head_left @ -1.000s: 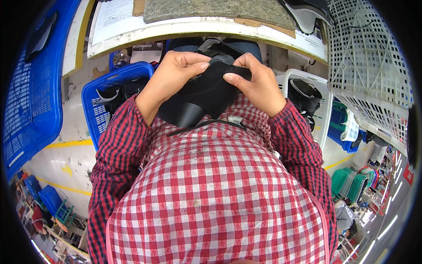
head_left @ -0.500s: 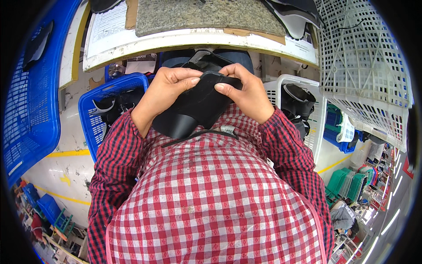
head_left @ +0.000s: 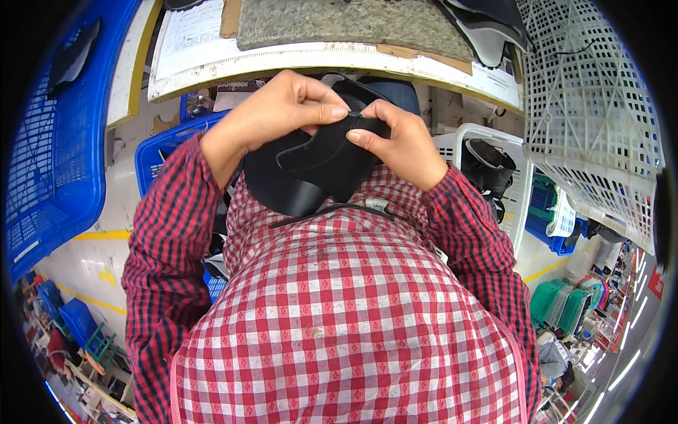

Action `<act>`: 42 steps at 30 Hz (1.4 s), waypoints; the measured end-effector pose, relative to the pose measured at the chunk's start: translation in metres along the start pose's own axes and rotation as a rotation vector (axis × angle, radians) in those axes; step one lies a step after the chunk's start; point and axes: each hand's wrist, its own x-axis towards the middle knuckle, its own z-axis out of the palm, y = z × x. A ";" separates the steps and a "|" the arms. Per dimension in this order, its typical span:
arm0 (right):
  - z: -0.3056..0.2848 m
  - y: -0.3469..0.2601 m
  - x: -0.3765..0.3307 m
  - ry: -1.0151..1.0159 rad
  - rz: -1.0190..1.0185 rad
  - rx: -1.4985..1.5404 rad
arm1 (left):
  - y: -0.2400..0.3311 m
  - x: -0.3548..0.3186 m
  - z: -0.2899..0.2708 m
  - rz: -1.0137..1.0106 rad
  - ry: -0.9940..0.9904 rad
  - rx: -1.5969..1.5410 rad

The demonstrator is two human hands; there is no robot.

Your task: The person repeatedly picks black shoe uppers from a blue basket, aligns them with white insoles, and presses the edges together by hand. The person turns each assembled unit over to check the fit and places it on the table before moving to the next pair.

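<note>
In the head view, the only one I have, both hands meet a little above centre, near twelve o'clock. There I see the black piece, a soft, curved part with a glossy lower flap, held just above the lap of a red-and-white checked apron. The left hand comes in from eleven o'clock, its grip pinching the piece's top edge between thumb and fingers. The right hand comes in from one o'clock, its grip pinching the same edge just beside the other.

Beyond the hands, at twelve, I see the tabletop with a grey slab on it; a black-and-white part lies at its one o'clock end. At two o'clock stands a tall white basket; closer in, a lower white crate holds dark parts. Between nine and ten is a big blue basket. Green crates sit toward four.
</note>
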 end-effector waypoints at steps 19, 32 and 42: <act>0.010 -0.021 0.003 0.109 -0.214 -0.066 | 0.011 -0.044 0.058 0.434 0.545 0.526; -0.068 -0.054 -0.035 0.045 -0.406 -0.076 | 0.174 -0.119 0.065 0.947 0.236 0.529; -0.054 -0.041 -0.025 0.128 0.003 0.457 | 0.196 -0.104 0.106 0.790 -0.543 -0.648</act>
